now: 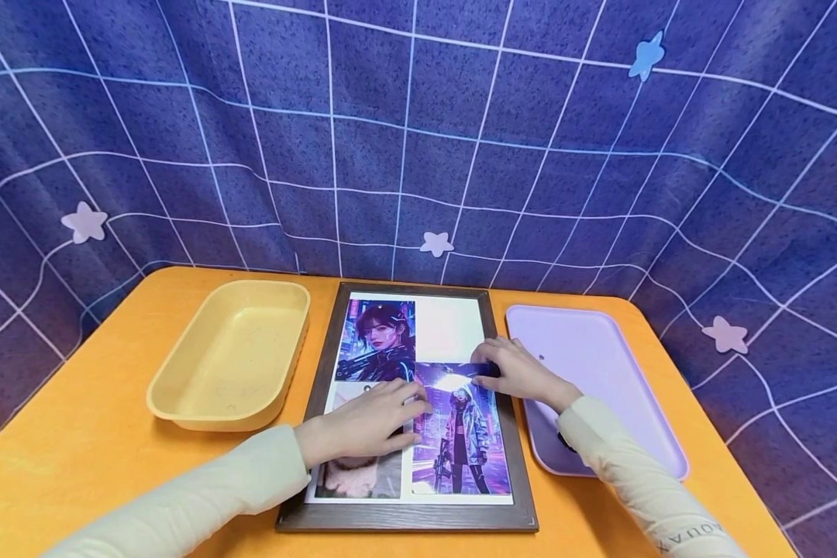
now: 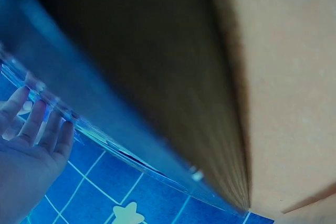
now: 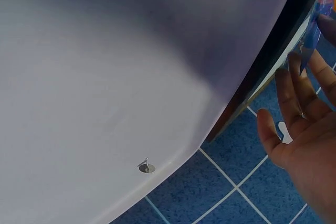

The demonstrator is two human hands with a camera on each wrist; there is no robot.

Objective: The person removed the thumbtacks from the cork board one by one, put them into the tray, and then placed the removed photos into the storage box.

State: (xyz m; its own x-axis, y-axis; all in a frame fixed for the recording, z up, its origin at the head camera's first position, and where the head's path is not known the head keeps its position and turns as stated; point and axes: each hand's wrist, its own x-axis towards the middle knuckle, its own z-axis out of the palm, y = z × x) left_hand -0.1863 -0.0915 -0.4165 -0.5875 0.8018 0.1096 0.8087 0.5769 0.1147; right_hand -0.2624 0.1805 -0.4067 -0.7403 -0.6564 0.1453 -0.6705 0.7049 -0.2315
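Note:
A dark wooden picture frame point(image 1: 326, 353) lies on the table between both hands, with a white backing point(image 1: 449, 329) showing at its upper right. Printed on the lower-right picture card point(image 1: 474, 457) is a standing figure in a jacket. My left hand point(image 1: 366, 422) rests its nearly straight fingers on that card's left edge. At its top right corner, my right hand point(image 1: 519, 372) pinches the card between thumb and fingers. A dark-haired figure fills the upper-left card point(image 1: 377, 341). Beneath the left hand, a lower-left card point(image 1: 359, 477) is partly covered.
To the left stands a yellow tray point(image 1: 226, 422). A shallow purple tray point(image 1: 593, 349) sits at the right, under the right forearm, and holds a small metal piece point(image 3: 147, 168). Behind the orange table point(image 1: 91, 403) hangs a blue gridded curtain point(image 1: 363, 139) with stars.

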